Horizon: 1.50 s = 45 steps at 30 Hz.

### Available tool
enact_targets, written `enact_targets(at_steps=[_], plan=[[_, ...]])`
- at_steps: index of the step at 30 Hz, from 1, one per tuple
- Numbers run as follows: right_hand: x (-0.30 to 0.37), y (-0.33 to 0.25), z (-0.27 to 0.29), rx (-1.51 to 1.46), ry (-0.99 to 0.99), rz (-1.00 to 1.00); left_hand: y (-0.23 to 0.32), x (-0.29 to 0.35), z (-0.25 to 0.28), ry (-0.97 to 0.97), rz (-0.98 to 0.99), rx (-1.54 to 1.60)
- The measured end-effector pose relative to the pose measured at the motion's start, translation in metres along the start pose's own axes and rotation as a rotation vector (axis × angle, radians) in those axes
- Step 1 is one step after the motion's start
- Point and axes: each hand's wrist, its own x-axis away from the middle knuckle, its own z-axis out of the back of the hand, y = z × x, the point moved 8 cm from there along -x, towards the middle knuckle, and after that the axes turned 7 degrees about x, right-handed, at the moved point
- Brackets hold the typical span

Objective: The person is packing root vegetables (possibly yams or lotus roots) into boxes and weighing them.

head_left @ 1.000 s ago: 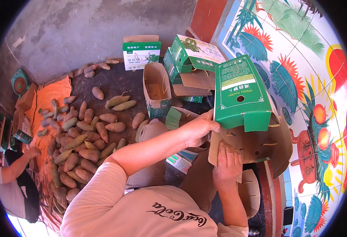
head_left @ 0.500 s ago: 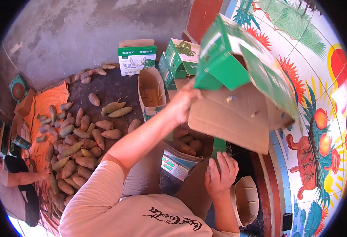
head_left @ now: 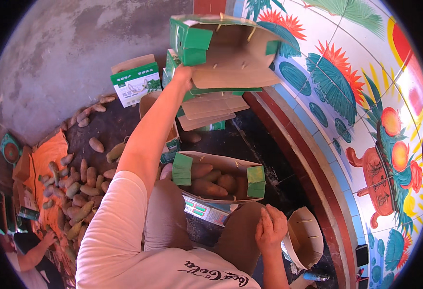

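My left hand [head_left: 185, 77] reaches far forward, closed on the lower edge of a green-and-white cardboard box [head_left: 233, 72]. That box is tilted with its brown open mouth facing me and no contents visible. By my right knee hangs my right hand [head_left: 271, 226], with nothing in it and its fingers loosely bent. Between my knees, another cardboard box [head_left: 244, 166] with green end flaps holds several sweet potatoes [head_left: 210, 188]. Beneath it shows a white scale [head_left: 205, 211] with green display windows.
Many sweet potatoes [head_left: 79, 212] lie heaped at left, partly on an orange sheet [head_left: 53, 139]. A white-and-green box [head_left: 135, 84] stands by the wall, and an open carton [head_left: 305, 236] right of my right hand. Another person's hand [head_left: 47, 238] touches the heap. A painted tile wall [head_left: 337, 120] rises at right.
My left hand has swung the box leftward and away from me, turning its open mouth into view. My right hand has come slightly down, and the sweet-potato box is now uncovered.
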Motion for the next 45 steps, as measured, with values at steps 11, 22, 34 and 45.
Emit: enact_targets(at_steps=[11, 22, 34, 45], plan=[[0.001, 0.02, -0.012, -0.102, -0.039, -0.094, -0.038, -0.023, 0.039, 0.149, -0.06, -0.208], [-0.004, 0.009, 0.002, -0.127, -0.023, -0.052, -0.056, 0.042, -0.009, -0.036, 0.226, -0.09], [-0.043, -0.023, 0.058, -0.326, 0.119, 0.073, -0.07, 0.109, -0.011, 0.031, 0.303, -0.03], [-0.069, -0.063, 0.157, -0.846, 0.123, 0.207, -0.075, 0.214, 0.04, -0.105, 0.313, -0.35]])
